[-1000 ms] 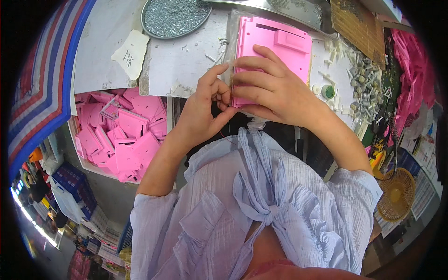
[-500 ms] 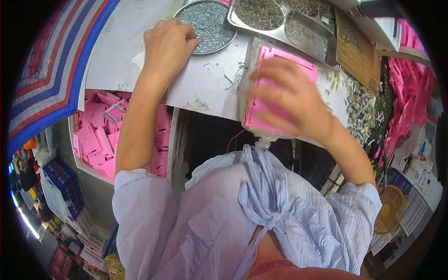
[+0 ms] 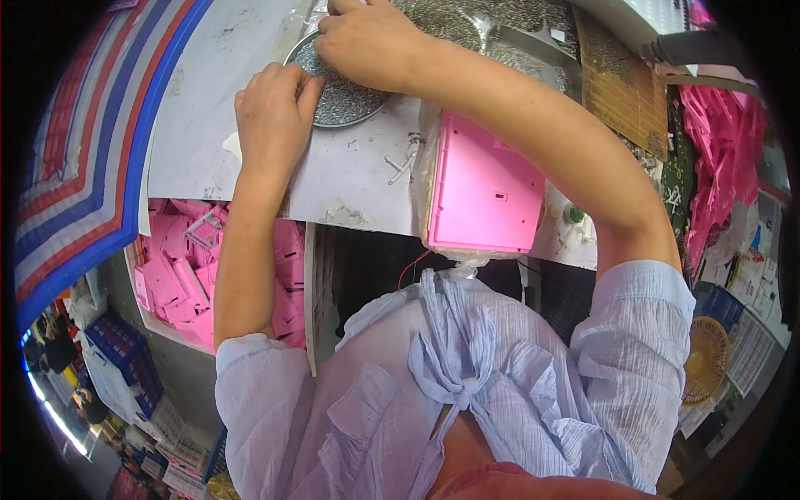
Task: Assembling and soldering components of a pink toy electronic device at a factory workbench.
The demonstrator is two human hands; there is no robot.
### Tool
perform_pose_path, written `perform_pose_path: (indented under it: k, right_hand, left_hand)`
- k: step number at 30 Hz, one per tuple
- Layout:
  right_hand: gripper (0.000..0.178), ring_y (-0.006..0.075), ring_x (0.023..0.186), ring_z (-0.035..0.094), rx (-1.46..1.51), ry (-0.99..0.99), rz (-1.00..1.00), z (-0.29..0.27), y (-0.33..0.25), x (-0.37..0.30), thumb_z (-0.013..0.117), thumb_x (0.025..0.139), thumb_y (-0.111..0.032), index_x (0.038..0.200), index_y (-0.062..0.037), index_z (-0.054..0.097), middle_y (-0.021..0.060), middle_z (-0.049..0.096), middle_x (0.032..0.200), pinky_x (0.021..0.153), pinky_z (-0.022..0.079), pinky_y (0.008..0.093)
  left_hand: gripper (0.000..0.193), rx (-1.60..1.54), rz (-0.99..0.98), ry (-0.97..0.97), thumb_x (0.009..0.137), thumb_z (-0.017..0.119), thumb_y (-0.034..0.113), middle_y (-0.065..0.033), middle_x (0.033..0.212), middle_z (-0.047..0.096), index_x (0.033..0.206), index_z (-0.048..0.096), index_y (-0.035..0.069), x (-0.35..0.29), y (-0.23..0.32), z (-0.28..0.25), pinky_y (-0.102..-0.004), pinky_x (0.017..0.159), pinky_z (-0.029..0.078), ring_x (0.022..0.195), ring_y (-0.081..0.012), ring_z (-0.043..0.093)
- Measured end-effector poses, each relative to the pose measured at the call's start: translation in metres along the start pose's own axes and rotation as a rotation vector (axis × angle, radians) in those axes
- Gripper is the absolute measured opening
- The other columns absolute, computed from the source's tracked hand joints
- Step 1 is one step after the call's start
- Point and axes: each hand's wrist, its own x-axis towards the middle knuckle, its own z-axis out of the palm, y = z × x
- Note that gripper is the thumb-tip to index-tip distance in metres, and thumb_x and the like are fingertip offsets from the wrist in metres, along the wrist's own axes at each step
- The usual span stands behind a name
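Note:
My left hand (image 3: 273, 117) is by the near left rim of a round metal dish (image 3: 337, 125) of small silvery screws (image 3: 346, 98). Its thumb and fingers are bent together, and whatever they pinch is too small to make out. Reaching across the table, my right hand (image 3: 367, 42) is above the far part of the dish. Its fingers curl in at the picture's upper edge, and what they hold, if anything, is hidden. Beneath my right forearm, a flat pink plastic panel (image 3: 483, 196) lies on a plastic-wrapped pad at the table's near edge.
A metal tray (image 3: 533, 50) of small screws stands behind my right forearm. White plastic bits (image 3: 400, 167) lie between dish and panel. Below the table's left side is a bin with pink plastic parts (image 3: 179, 283). A brown board (image 3: 621, 92) and hanging pink pieces (image 3: 725, 158) are at the right.
My right hand has left the pink panel and crossed up and left over the dish. My left hand has drawn back slightly from the screws to the rim.

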Motion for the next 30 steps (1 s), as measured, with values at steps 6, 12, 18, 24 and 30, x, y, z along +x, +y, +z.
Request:
perform_pose_path:
  k: [6,12,18,24,30]
  right_hand:
    - [0.021,0.0306,0.102,0.056,0.066,0.239,0.079,-0.028,0.016,-0.043,0.059,0.089,-0.022,0.093,-0.0036,0.069,0.0130,0.067,0.098,0.093,0.042,0.0474]
    - [0.023,0.0303,0.110,0.055,0.273,0.273,0.152,-0.063,0.036,-0.123,0.063,0.093,-0.019,0.108,-0.0017,0.064,0.0125,0.064,0.108,0.099,0.042,0.0439]
    - [0.012,0.0304,0.108,0.057,0.592,0.347,0.500,-0.070,0.029,-0.227,0.074,0.086,-0.015,0.093,-0.0053,0.073,0.0103,0.067,0.102,0.091,0.051,0.0418]
    - [0.014,0.0278,0.097,0.060,0.529,0.262,0.557,-0.053,0.039,-0.254,0.074,0.087,-0.019,0.092,-0.0056,0.074,0.0088,0.068,0.087,0.084,0.050,0.0382]
    - [0.010,0.0251,0.094,0.058,0.550,0.212,0.455,-0.052,0.046,-0.245,0.076,0.087,-0.013,0.092,-0.0042,0.074,0.0061,0.067,0.087,0.082,0.050,0.0371]
  left_hand:
    - [0.022,0.010,0.028,-0.011,0.093,0.068,0.024,-0.0113,0.083,0.064,0.083,0.065,0.005,-0.001,0.014,0.005,-0.0466,0.074,0.045,0.083,-0.0327,0.062]
    - [0.020,-0.670,-0.127,-0.291,0.094,0.066,0.018,-0.0154,0.085,0.065,0.087,0.065,0.000,-0.012,0.080,-0.007,-0.0412,0.069,0.048,0.076,-0.0330,0.062]
    - [0.023,-0.688,0.026,-0.382,0.097,0.066,0.018,-0.0073,0.076,0.054,0.087,0.060,-0.002,-0.005,0.114,0.002,-0.0322,0.063,0.042,0.067,-0.0168,0.051]
    - [0.025,-0.433,0.150,-0.413,0.093,0.065,0.022,-0.0174,0.081,0.063,0.085,0.062,-0.002,0.005,0.121,0.002,-0.0478,0.070,0.047,0.077,-0.0387,0.061]
    - [0.030,-0.410,0.043,-0.527,0.095,0.066,0.025,-0.0170,0.077,0.058,0.083,0.058,-0.001,0.008,0.123,-0.006,-0.0446,0.068,0.045,0.073,-0.0352,0.056]
